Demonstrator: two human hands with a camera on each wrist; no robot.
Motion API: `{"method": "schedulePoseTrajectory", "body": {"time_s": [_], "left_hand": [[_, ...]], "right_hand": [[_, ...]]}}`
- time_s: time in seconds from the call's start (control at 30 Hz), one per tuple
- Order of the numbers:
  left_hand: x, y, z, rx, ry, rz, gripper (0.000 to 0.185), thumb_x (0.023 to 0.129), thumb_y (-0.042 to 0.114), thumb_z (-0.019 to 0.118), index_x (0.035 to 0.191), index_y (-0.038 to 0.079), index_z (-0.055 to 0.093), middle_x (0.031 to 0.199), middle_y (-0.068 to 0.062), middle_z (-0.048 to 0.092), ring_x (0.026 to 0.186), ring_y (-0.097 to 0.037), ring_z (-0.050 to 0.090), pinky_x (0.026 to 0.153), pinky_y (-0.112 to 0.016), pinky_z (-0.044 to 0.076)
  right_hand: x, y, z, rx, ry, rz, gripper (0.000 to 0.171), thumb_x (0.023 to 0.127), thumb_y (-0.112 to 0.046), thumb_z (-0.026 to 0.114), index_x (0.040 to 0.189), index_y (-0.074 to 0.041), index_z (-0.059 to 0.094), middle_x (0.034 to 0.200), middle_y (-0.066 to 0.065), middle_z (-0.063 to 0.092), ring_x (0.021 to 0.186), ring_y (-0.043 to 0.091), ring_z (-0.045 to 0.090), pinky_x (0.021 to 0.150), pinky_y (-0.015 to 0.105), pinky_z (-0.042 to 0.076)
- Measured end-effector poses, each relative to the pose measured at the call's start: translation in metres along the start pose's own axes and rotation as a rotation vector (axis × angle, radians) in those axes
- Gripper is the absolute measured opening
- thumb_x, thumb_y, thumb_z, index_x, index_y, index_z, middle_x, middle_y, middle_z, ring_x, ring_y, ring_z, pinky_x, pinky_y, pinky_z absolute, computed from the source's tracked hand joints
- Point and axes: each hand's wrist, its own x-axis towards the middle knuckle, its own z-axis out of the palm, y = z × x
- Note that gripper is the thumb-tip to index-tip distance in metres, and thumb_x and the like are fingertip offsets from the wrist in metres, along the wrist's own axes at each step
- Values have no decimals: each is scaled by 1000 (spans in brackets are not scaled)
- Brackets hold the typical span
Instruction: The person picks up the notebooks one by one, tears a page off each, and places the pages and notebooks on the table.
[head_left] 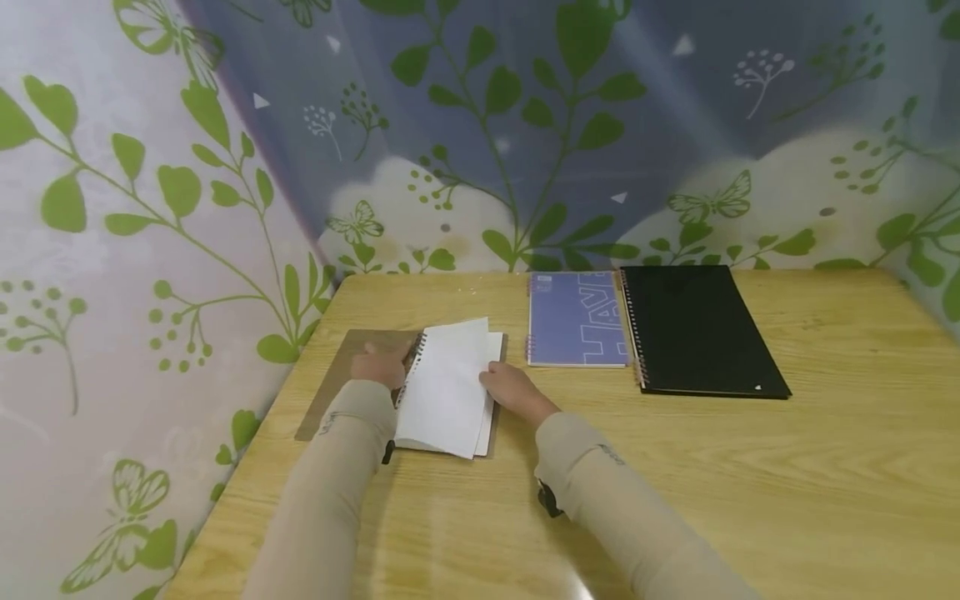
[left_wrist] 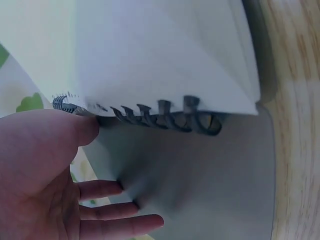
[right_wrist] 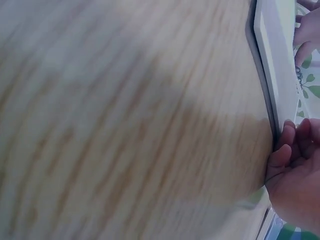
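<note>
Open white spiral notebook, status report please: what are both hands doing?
Left hand pressing brown cover flat by the coil. Right hand fingering page edges of open white spiral notebook. Purple notebook, black notebook lie apart.

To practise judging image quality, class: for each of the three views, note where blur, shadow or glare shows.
Head view: sharp overall; soft glare on the table near the bottom edge, arm shadows beside the open notebook. Left wrist view: the pages close and slightly soft, the cover under the left hand shaded. Right wrist view: wood grain blurred, a broad shadow beside the right hand.
</note>
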Motion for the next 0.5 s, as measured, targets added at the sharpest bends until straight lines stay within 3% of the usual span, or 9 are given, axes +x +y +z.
{"method": "schedulePoseTrajectory", "body": {"time_s": [0.3, 0.4, 0.43, 0.5], "left_hand": [[0, 1, 0, 29, -9, -2, 50, 98, 30, 31, 147, 30, 20, 144, -37, 12, 118, -54, 34, 96, -57, 38], [1, -1, 1, -10, -11, -2, 50, 98, 32, 30, 147, 31, 19, 146, -36, 9, 121, -55, 30, 97, -58, 36], [2, -2, 2, -9, -10, 7, 50, 98, 32, 31, 147, 31, 19, 145, -37, 10, 120, -55, 31, 97, -58, 37], [3, -4, 2, -4, 1, 22, 50, 97, 30, 32, 147, 30, 20, 144, -38, 11, 120, -56, 31, 97, -58, 36]], "right_hand": [[3, 0, 1, -52, 9, -9, 28, 95, -20, 35, 73, -8, 46, 68, 4, 45, 62, 17, 40, 56, 27, 34], [13, 9, 3, -43, 2, -26, 27, 94, -21, 38, 73, -7, 49, 69, 6, 47, 63, 20, 43, 57, 31, 38], [22, 21, 8, -36, 16, -87, 29, 94, -25, 37, 72, -10, 48, 67, 4, 45, 61, 18, 41, 56, 30, 37], [27, 29, 11, -11, 10, -104, 29, 94, -27, 38, 72, -10, 47, 69, 5, 45, 63, 19, 43, 58, 32, 39]]}}
